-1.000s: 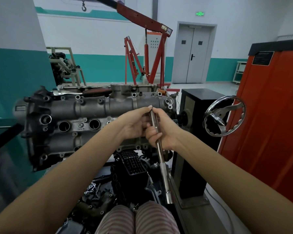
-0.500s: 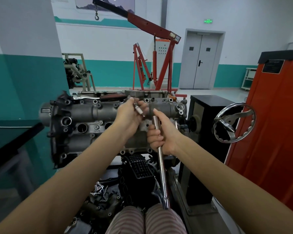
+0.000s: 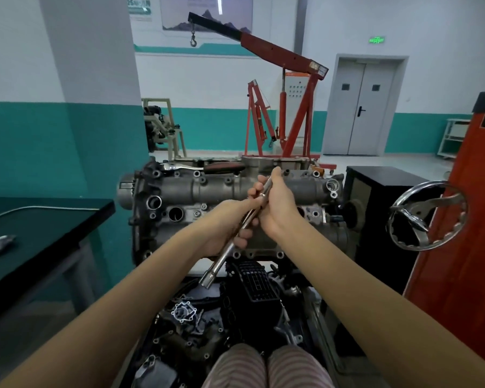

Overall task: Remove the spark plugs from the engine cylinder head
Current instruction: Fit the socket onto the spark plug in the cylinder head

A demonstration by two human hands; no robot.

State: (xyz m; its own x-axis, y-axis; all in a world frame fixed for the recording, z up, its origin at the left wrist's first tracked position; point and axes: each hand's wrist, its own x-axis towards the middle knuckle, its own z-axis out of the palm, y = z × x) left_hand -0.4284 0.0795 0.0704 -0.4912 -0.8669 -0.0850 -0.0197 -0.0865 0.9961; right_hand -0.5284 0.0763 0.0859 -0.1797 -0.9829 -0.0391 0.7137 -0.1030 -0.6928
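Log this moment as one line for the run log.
left hand: grips socket wrench | right hand: grips wrench top | wrench: tilted, off cylinder head

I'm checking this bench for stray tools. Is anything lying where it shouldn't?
Yes: a ratchet wrench lies loose on the cylinder head's top edge, at its left end, where it could slide off. Nothing looks spilled or broken.

Cylinder head (image 3: 207,191) middle behind hands
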